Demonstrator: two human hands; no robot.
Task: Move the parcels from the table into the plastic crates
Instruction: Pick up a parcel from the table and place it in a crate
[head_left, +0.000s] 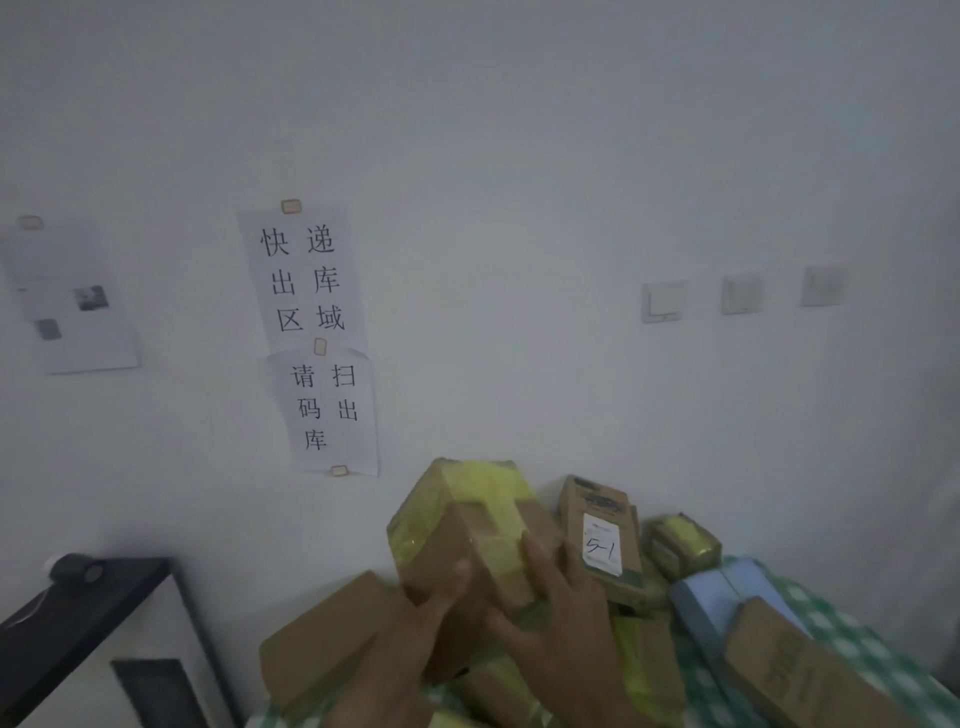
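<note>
Parcels (602, 540) lie piled on the table (852, 634) by the white wall. Both hands hold one brown box with yellow tape (467, 525) up above the pile. The left hand (415, 629) and right hand (561, 608) curl their fingers round its sides.

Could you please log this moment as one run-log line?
both hands grip yellow-taped parcel | raised above parcel pile | crates unseen

Both hands (498, 618) hold one parcel (467, 525) above the parcel pile (675, 613) on the table (852, 639), wall notices (311, 332) behind.
</note>
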